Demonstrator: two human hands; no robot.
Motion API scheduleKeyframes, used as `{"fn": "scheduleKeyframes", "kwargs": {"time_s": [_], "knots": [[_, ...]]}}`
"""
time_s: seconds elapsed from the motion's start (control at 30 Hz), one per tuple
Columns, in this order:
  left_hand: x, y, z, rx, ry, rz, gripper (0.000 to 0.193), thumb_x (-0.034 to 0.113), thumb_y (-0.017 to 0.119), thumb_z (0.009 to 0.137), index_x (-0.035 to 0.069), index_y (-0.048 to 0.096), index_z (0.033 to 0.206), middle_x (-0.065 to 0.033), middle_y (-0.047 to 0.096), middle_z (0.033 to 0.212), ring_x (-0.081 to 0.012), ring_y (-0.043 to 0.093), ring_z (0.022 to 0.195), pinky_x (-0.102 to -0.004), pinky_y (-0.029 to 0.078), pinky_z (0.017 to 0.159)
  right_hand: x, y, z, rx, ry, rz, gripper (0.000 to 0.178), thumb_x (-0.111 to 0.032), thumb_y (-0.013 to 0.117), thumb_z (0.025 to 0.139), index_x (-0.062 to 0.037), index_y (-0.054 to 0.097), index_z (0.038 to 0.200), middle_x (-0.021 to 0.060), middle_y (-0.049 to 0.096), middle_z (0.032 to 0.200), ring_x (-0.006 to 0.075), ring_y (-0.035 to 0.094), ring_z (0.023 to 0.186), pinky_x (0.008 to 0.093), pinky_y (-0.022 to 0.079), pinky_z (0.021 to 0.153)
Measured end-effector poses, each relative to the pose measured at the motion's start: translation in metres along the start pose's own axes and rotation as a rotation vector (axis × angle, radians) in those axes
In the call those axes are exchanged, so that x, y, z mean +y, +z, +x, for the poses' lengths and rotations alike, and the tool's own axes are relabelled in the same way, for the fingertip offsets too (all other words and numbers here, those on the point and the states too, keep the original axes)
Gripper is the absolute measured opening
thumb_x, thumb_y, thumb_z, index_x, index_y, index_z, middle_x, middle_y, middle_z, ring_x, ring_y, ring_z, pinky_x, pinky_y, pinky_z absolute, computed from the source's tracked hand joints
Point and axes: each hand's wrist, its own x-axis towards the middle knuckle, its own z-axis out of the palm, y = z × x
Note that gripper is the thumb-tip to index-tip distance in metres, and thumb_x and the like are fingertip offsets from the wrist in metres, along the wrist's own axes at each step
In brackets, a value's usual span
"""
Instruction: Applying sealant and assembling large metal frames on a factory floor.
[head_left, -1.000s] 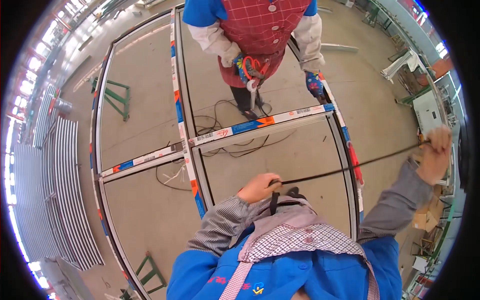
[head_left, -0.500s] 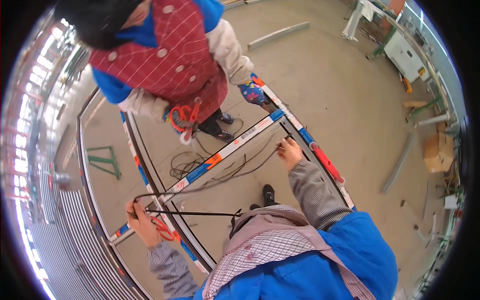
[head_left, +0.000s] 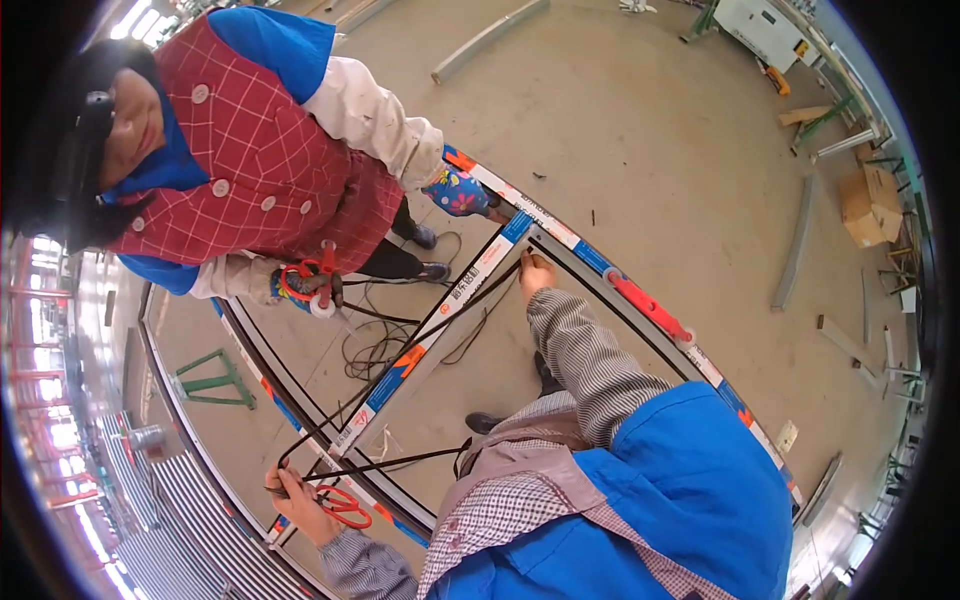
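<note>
My right hand pinches a thin black sealing strip at the inner corner of a large window frame, where the crossbar meets the right-hand bar. From there the strip runs along the crossbar to my left hand, then back toward my waist. My left fingers are closed on the strip, and red-handled scissors are held in the same hand, their blades partly hidden. Opposite me, a co-worker's gloved hand rests by the frame's far corner; their other hand holds red-handled scissors.
A red grip handle sits on the right-hand bar. Loose black strip lies coiled on the floor beneath the frame. A green stand is at the left, with stacked metal profiles nearby. A cardboard box stands at the right.
My right hand has come to the frame corner with the strip, which now lies along the crossbar. My view has turned and shifted right; the co-worker appears farther left and leans in more.
</note>
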Motion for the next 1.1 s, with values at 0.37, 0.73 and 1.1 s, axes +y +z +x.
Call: {"fn": "scheduleKeyframes", "kwargs": {"time_s": [0.37, 0.73, 1.1], "knots": [[-0.037, -0.005, -0.003, -0.069, 0.013, -0.033, 0.018, 0.017, 0.043, 0.094, 0.003, 0.051, 0.101, 0.0021, 0.042, 0.069, -0.0008, 0.029, 0.047, -0.0154, 0.026, 0.04, 0.047, 0.018, 0.011, -0.036, 0.077, 0.182, 0.032, -0.027, 0.045, 0.09, 0.0017, 0.056, 0.083, 0.0133, 0.056, 0.066, 0.0237, 0.052, 0.062, 0.0339, 0.038, 0.06], [-0.039, 0.004, -0.001, -0.139, 0.005, -0.034, 0.015, 0.014, 0.043, 0.093, 0.003, 0.052, 0.099, 0.0014, 0.044, 0.07, -0.0005, 0.029, 0.048, -0.0151, 0.025, 0.04, 0.038, 0.028, 0.006, 0.134, 0.133, 0.324, 0.036, -0.03, 0.046, 0.089, 0.0025, 0.055, 0.076, 0.0066, 0.049, 0.06, 0.0139, 0.037, 0.053, 0.0318, 0.032, 0.053], [-0.043, 0.024, -0.012, -0.222, -0.026, -0.044, 0.015, 0.015, 0.045, 0.092, 0.003, 0.054, 0.097, 0.0038, 0.042, 0.065, -0.001, 0.028, 0.049, -0.0169, 0.021, 0.041, 0.032, 0.045, -0.01, 0.143, 0.12, 0.026, 0.051, -0.041, 0.033, 0.092, 0.0027, 0.059, 0.092, 0.0194, 0.06, 0.082, 0.033, 0.055, 0.076, 0.0399, 0.042, 0.07]]}}
